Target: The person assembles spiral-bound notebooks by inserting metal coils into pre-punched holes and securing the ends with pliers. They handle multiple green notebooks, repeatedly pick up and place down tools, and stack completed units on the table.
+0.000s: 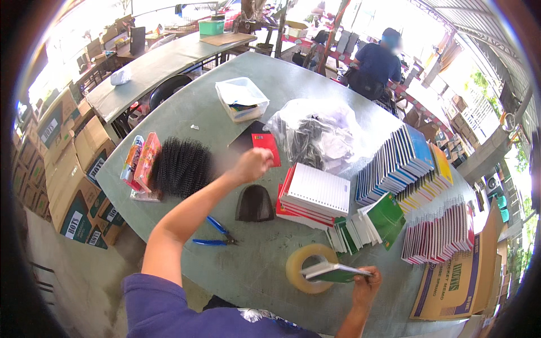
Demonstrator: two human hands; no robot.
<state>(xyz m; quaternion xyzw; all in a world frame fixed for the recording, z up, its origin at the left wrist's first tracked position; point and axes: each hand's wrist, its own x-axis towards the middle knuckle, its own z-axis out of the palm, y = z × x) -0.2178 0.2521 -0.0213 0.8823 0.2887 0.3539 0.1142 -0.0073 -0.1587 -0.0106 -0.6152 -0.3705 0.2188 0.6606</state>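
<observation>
a: what is each hand doing?

b: the right hand (367,286) is gripping a thin green-and-white paper notebook (337,275) by its right end, at the near side of the grey-green table (256,267). the notebook is hanging over a broad ring of yellowish clear tape (294,271); i cannot tell whether they are touching. the left hand (252,165) is hanging by the near edge of a small red booklet (265,142), fingers curled; i cannot tell whether it is pinching anything.

a: which step are we seeing, then?

b: i'm reading it as handling one notebook: the right hand is bearing it while the left is attending to the booklet. that is only my judgement.

a: what is the next move calling for?

b: probably a steady pinch, since the notebook's left end is jutting out unheld, and some care around the fanned green-covered paper notebooks (385,219) beyond it.

a: and the containers?

b: on the far side, a rectangular clear plastic tub (253,115) is holding white paper and something yellow and dark. right of it, a crumpled clear plastic bag (338,121) is enclosing dark stuff i'm not making out. at the near right, a brown cardboard box (455,277) is standing by the table's edge; its contents are not showing.
</observation>
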